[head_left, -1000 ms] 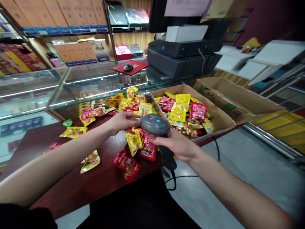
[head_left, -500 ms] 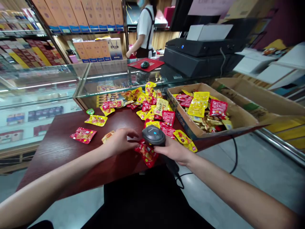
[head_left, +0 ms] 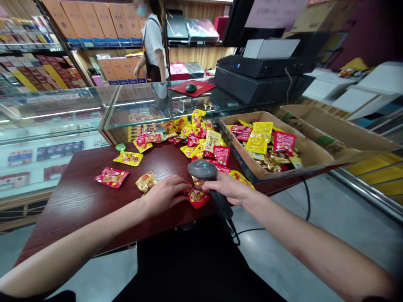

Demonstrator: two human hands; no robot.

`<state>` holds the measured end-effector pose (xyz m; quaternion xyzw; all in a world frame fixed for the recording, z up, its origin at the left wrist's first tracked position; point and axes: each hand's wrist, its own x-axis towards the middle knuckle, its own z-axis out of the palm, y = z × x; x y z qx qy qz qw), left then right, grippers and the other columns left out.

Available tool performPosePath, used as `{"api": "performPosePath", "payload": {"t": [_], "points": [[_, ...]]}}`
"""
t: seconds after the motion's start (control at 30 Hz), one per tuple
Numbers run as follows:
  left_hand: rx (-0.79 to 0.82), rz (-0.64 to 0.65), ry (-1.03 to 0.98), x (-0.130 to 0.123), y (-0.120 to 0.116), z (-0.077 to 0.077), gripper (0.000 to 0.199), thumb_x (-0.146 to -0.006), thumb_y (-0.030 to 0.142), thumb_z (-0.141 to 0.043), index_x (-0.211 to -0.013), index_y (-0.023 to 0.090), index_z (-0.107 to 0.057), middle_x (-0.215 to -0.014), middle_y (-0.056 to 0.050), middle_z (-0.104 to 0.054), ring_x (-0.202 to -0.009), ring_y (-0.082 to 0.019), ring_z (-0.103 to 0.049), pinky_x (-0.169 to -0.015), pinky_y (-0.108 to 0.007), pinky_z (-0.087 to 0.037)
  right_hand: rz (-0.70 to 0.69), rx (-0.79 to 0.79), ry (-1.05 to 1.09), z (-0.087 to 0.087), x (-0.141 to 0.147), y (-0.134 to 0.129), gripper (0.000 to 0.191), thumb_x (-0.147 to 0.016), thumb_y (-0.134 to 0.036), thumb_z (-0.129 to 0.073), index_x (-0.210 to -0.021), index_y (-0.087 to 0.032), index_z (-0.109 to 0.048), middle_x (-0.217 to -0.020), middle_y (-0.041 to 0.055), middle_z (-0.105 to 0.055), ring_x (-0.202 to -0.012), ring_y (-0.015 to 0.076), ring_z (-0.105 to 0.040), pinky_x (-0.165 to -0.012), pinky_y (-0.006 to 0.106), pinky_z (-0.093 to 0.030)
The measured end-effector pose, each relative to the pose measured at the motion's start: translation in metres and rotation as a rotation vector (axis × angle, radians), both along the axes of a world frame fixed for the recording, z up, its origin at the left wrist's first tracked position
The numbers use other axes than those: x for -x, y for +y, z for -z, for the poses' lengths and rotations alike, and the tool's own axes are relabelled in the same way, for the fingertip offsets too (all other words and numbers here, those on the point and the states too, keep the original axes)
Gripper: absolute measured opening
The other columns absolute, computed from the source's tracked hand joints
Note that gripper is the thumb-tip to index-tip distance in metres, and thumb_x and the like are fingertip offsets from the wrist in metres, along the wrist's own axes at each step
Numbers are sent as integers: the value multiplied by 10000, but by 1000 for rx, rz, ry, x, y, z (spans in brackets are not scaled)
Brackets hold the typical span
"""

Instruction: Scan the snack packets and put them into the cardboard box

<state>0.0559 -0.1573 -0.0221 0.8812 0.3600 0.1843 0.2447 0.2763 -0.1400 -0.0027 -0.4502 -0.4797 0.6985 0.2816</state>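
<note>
My right hand [head_left: 225, 187] is shut around the handle of a black corded barcode scanner [head_left: 203, 170], whose head points down and left over a red snack packet [head_left: 198, 198]. My left hand [head_left: 166, 193] lies palm down and open on the dark wooden counter [head_left: 78, 201], its fingertips close to that packet. A gold snack packet [head_left: 146, 182] sits just beyond my left hand. Farther left lie a red packet [head_left: 111, 177] and a yellow packet [head_left: 128, 158]. A heap of red and yellow packets [head_left: 197, 136] lies against the glass.
A cardboard box [head_left: 239, 157] full of packets stands at the counter's right end, beside a shallower carton [head_left: 330, 134]. Behind are a glass display case [head_left: 56, 113], a black printer [head_left: 261, 79] and a mouse [head_left: 191, 88] on a red mat. A co-worker [head_left: 153, 46] stands beyond.
The scanner has dipped closer to the red packet, and my left hand has slid toward it. The co-worker has moved left along the shelves.
</note>
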Motion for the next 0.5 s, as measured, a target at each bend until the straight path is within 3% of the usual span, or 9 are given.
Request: {"api": "performPosePath", "payload": {"t": [0.1,0.2,0.33,0.5], "points": [[205,-159,-175,3,9,0,296,-863,369,-524,-1102,266,-664,-1034,-40,-682,-940,-197,-623,-844,-287,-473,75,117,124,-7,-4,11,215,-596,-103,-648,-803,-159,-658,-792,27,-687,-779,164,-647,-843,342,-507],[547,-316,-394,5,20,2,316,-829,435,-556,-1040,237,-684,-976,-35,-699,-851,-193,-649,-725,-271,-519,194,215,202,-15,-4,19,214,-608,-82,-628,-808,-157,-635,-768,35,-670,-747,160,-654,-807,330,-532],[985,-381,-629,6,30,5,396,-764,419,-659,-1063,159,-643,-973,-99,-692,-768,-178,-660,-686,-308,-549,245,207,269,-17,0,25,297,-609,-59,-594,-882,-171,-626,-888,52,-675,-821,167,-657,-797,306,-546],[1178,-440,-753,5,35,1,330,-757,337,-694,-1008,134,-625,-896,-114,-695,-735,-188,-678,-712,-375,-566,222,177,316,-9,6,31,294,-628,-84,-586,-904,-178,-624,-878,51,-671,-785,174,-648,-760,337,-562]]}}
